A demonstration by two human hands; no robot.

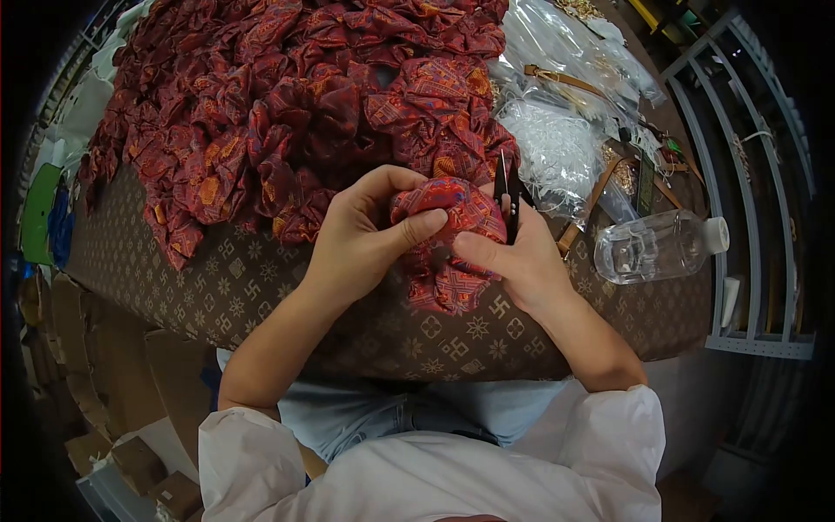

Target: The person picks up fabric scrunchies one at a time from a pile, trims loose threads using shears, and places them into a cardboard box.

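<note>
Between my two hands is a piece of red patterned fabric (448, 283), gathered and puckered, part of it hanging down toward the table edge. My left hand (370, 226) pinches its upper left side with thumb and fingers. On the right side, my right hand (522, 257) grips the same cloth, its thumb pressed on the front. Small black scissors (501, 183) also sit in my right hand, their pointed blades facing up and away from me. Behind my hands, a big heap of the same red fabric (252, 113) spreads over the table, and the piece lies close against it.
A clear plastic bottle (652, 248) with a white cap lies on its side at the right. Beyond it are a plastic bag of white strings (552, 148) and brown straps (600, 191). A grey metal rack (757, 335) stands right of the brown patterned table (474, 348). Cardboard boxes (139, 461) sit lower left.
</note>
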